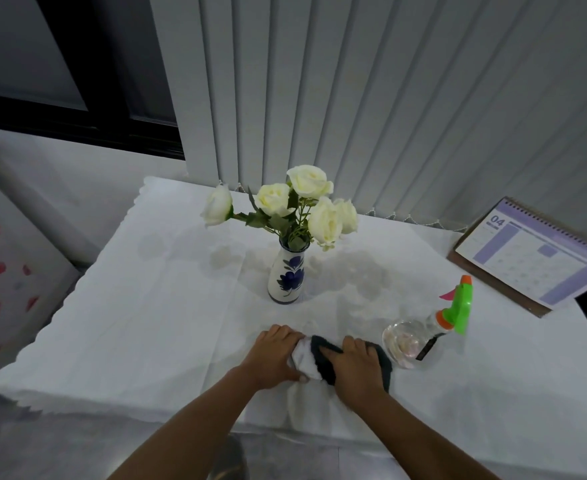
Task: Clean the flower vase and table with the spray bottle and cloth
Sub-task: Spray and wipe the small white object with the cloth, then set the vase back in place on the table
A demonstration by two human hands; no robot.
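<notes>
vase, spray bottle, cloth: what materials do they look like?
Vase: likely glazed ceramic, glossy white with painted blue flowers.
Spray bottle: clear plastic body, liquid visible through it; opaque green and orange plastic trigger head.
Cloth: soft fabric, part white, part dark and fuzzy, maybe microfibre; bunched under both hands.

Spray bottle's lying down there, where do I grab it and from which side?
Take the spray bottle by its narrow neck, just below the green trigger head, reaching from above with the right hand. It lies on its side beside that hand, and the round clear body looks likelier to slip.
</notes>
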